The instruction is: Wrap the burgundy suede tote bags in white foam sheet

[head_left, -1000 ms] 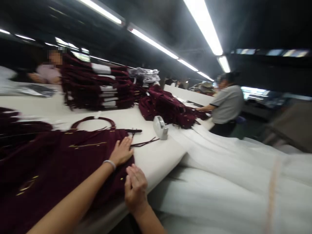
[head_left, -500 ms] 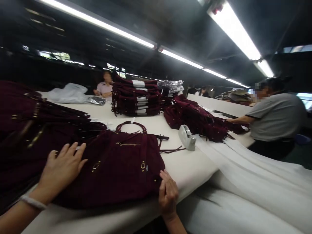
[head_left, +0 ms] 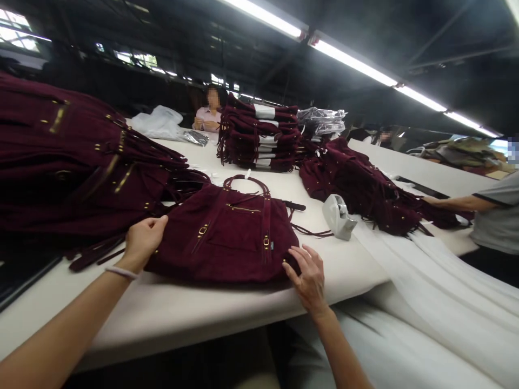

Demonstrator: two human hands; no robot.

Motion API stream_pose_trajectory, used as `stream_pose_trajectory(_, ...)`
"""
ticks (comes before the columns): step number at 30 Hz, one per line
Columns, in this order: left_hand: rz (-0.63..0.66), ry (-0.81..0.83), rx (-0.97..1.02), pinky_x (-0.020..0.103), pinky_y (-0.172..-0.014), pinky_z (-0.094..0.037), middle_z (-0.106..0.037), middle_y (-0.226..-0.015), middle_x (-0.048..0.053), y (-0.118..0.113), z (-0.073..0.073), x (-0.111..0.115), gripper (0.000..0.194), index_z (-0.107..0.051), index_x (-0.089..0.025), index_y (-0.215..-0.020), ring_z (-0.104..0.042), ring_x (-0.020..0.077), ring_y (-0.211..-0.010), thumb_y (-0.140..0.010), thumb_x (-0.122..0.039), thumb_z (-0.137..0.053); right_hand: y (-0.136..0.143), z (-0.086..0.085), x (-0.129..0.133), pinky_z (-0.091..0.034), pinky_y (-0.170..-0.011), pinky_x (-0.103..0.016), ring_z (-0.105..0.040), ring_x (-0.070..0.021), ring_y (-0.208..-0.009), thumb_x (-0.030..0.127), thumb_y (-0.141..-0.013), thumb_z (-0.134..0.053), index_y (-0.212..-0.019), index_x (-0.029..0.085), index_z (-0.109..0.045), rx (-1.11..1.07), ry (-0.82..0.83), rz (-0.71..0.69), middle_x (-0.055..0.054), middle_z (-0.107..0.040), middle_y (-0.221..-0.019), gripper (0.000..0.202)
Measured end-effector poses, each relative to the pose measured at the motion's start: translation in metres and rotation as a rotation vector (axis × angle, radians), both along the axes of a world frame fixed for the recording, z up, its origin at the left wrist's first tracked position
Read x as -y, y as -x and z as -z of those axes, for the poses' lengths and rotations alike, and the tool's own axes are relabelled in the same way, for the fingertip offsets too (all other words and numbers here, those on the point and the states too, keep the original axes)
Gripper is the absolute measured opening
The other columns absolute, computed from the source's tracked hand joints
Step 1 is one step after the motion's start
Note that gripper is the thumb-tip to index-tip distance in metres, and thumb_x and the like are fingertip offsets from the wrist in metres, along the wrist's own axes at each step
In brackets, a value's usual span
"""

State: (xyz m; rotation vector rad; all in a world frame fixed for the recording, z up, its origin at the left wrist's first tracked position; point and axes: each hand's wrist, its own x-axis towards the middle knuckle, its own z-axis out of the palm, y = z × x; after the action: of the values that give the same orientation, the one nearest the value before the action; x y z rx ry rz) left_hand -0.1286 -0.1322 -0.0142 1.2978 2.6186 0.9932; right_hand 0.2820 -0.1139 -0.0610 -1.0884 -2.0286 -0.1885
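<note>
A burgundy handbag with brass buckles, a zip and two upright handles lies in front of me on the covered table. My left hand is closed on its left edge, thumb and fingers pinched together. At the opposite side my right hand rests against the lower right corner, thumb and fingers apart. A thin strap and a dark strap end stick out from the bag's right side. Just beyond it stands a grey tape dispenser.
Piled burgundy bags lie at the left. A banded stack of bags stands behind, near clear plastic packs. More bags lie at the right, where a person in grey reaches in. White sheeting drapes off the table's right.
My left hand has gone from lying spread on the bag's left part to pinching its left edge. The bag now lies apart from the left pile. The view has turned right and downward.
</note>
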Motion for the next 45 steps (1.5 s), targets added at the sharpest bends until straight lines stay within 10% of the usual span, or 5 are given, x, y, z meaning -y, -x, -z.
stream_pose_trajectory(5, 0.339, -0.162, -0.229, 0.036, -0.113, -0.031, -0.055, -0.135, 0.006, -0.013, -0.025, 0.037, 0.047, -0.057, -0.019, -0.122, -0.045, 0.0217, -0.13, -0.089, -0.048, -0.04, 0.012, -0.042, -0.004, -0.023, -0.117, -0.056, -0.045, -0.0274, -0.133, 0.051, -0.084, -0.067, -0.124, 0.025, -0.063, 0.401, 0.073, -0.342, -0.007, -0.064, -0.128, 0.048)
stream_pose_trajectory(11, 0.954, 0.099, -0.482, 0.043, -0.121, -0.011, -0.052, -0.144, 0.001, 0.021, -0.006, 0.051, 0.049, -0.061, -0.032, -0.128, -0.037, 0.0263, -0.139, -0.084, -0.052, -0.055, 0.013, -0.066, -0.026, -0.028, -0.111, -0.052, -0.056, -0.025, -0.118, 0.055, -0.079, -0.07, -0.121, 0.027, -0.065, 0.586, 0.22, -0.448, -0.006, -0.068, -0.114, 0.051)
stream_pose_trajectory(16, 0.92, 0.224, -0.506, 0.042, -0.11, -0.031, -0.066, -0.12, 0.01, 0.037, -0.011, 0.034, 0.05, -0.068, -0.025, -0.114, -0.055, 0.0317, -0.117, -0.074, -0.054, -0.067, 0.014, -0.078, -0.044, -0.047, -0.076, -0.029, -0.058, -0.019, -0.086, 0.047, -0.058, -0.087, -0.098, 0.02, -0.068, 0.531, 0.424, -0.434, -0.002, -0.065, -0.09, 0.052)
stream_pose_trajectory(22, 0.808, 0.35, -0.053, 0.024, -0.068, -0.042, -0.063, -0.076, -0.002, 0.009, -0.044, 0.028, 0.022, -0.058, -0.023, -0.076, -0.057, 0.0189, -0.075, -0.065, -0.039, -0.068, 0.003, -0.093, -0.067, -0.028, -0.049, -0.019, -0.039, -0.0077, -0.055, 0.027, -0.057, -0.084, -0.068, 0.019, -0.054, 0.191, 0.755, -0.362, 0.01, -0.046, -0.06, 0.033)
stream_pose_trajectory(45, 0.67, 0.427, 0.089, 0.027, -0.058, -0.037, -0.067, -0.071, 0.001, -0.026, -0.032, 0.014, 0.046, -0.064, -0.019, -0.085, -0.062, 0.0225, -0.071, -0.06, -0.058, -0.068, 0.007, -0.103, -0.055, -0.032, -0.102, -0.04, -0.062, -0.0214, -0.092, 0.07, -0.074, -0.065, -0.106, 0.023, -0.075, 0.634, 0.45, -0.369, -0.006, -0.067, -0.092, 0.057)
